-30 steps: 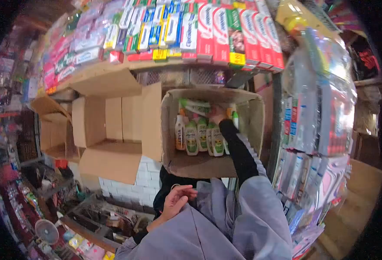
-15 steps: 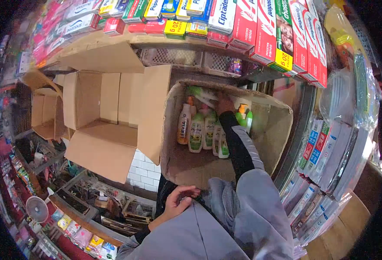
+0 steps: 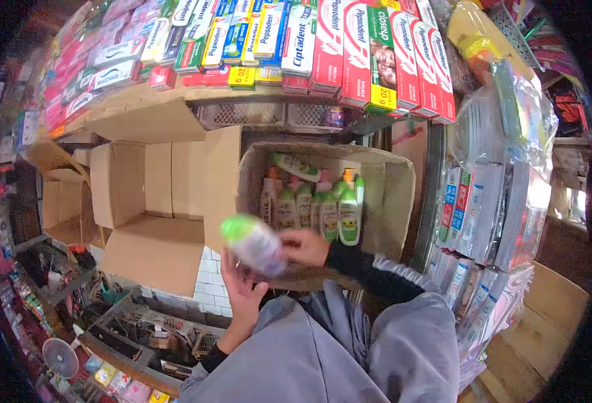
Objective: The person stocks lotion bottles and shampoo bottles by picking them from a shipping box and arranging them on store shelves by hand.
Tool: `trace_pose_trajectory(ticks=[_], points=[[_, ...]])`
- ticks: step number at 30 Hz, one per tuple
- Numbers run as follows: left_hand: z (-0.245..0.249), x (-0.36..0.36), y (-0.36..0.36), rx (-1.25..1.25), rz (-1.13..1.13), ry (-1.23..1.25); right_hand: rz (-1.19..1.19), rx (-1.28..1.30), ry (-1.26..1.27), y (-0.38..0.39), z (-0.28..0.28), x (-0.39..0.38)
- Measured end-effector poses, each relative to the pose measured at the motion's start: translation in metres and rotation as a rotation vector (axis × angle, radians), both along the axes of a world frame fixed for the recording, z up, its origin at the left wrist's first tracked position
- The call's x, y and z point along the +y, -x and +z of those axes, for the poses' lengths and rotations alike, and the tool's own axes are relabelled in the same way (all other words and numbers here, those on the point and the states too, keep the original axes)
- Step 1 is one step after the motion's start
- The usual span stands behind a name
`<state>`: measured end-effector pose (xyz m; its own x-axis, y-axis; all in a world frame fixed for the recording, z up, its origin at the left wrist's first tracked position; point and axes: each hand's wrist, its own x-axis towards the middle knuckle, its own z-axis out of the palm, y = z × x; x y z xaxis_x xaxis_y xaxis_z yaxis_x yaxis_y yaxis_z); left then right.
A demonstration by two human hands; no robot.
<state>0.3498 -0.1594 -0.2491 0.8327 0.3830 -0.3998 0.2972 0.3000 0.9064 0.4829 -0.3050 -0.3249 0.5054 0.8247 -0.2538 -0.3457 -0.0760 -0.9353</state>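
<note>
My right hand (image 3: 304, 247) is closed on a white bottle with a green cap (image 3: 250, 243), blurred by motion, in front of the cardboard box (image 3: 391, 221). Just below the bottle, my left hand (image 3: 244, 293) is open, palm up, its fingertips overlapping the bottle's lower side in this view. Inside the box, several lotion bottles (image 3: 349, 218) stand upright, most with green labels. An orange-and-white bottle (image 3: 269, 198) stands at their left, and another green-labelled bottle (image 3: 296, 166) lies tilted across the back.
Left of the box stands an open carton (image 3: 158, 181) with its flaps spread, and beyond it a smaller carton (image 3: 64, 208). Toothpaste boxes (image 3: 329, 50) line the shelf above. Plastic-wrapped stacks (image 3: 480, 208) rise on the right. A fan (image 3: 61, 357) is at the lower left.
My right hand has come out of the box toward me with the green-capped bottle. My left hand has lifted off my leg and opened beside it. The view has shifted right.
</note>
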Motion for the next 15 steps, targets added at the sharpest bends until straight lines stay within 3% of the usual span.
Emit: trace_pose_trajectory(ticks=[3, 5, 7, 9, 10, 12, 15], points=[[-0.002, 0.016, 0.008, 0.127, 0.063, 0.103, 0.151, 0.135, -0.068, 0.002, 0.009, 0.017], [-0.012, 0.025, 0.026, 0.148, 0.120, 0.193, -0.253, 0.333, -0.050, -0.006, -0.034, 0.027], [-0.013, 0.032, 0.040, 0.081, 0.064, 0.254, -0.266, -0.357, 0.497, -0.023, -0.098, 0.027], [-0.011, 0.036, 0.053, 0.100, 0.110, 0.457, -0.003, -0.495, 0.780, -0.027, -0.143, 0.030], [-0.011, 0.034, 0.058, 0.144, 0.154, 0.396, 0.137, -0.567, 0.912, -0.026, -0.163, 0.037], [-0.008, 0.039, 0.063, 0.155, 0.163, 0.418, 0.175, -0.724, 1.069, -0.016, -0.194, 0.051], [-0.007, 0.048, 0.075, 0.155, 0.164, 0.434, 0.257, -0.670, 1.302, 0.000, -0.275, 0.051]])
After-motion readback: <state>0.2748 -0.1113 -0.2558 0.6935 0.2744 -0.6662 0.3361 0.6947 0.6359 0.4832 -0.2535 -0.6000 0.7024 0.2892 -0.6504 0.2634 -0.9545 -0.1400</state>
